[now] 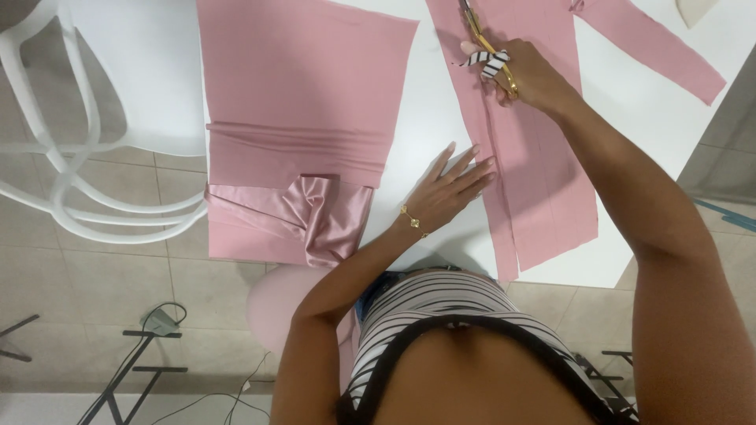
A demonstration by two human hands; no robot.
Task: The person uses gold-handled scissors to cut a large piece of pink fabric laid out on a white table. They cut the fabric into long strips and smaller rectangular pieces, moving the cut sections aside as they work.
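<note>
Head view: right hand (531, 75) grips gold scissors (482, 38), blades pointing away along the pink fabric strip's (535, 181) long axis, cut line trailing back toward the body. Left hand (449, 189) lies flat and spread, holding nothing, fingertips on the strip's left edge on the white table (429, 94).

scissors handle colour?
Gold, with a black-and-white striped wrap on one loop; scissors in the right hand, head view.

On the table (441, 102) we see a cloth strip (543, 181) lying right of the folded cloth (299, 142). Our left hand (449, 185) rests between them, touching the strip's edge; our right hand (531, 75) with scissors (484, 39) sits farther back on the strip. A chair (87, 118) stands left of the table.
</note>
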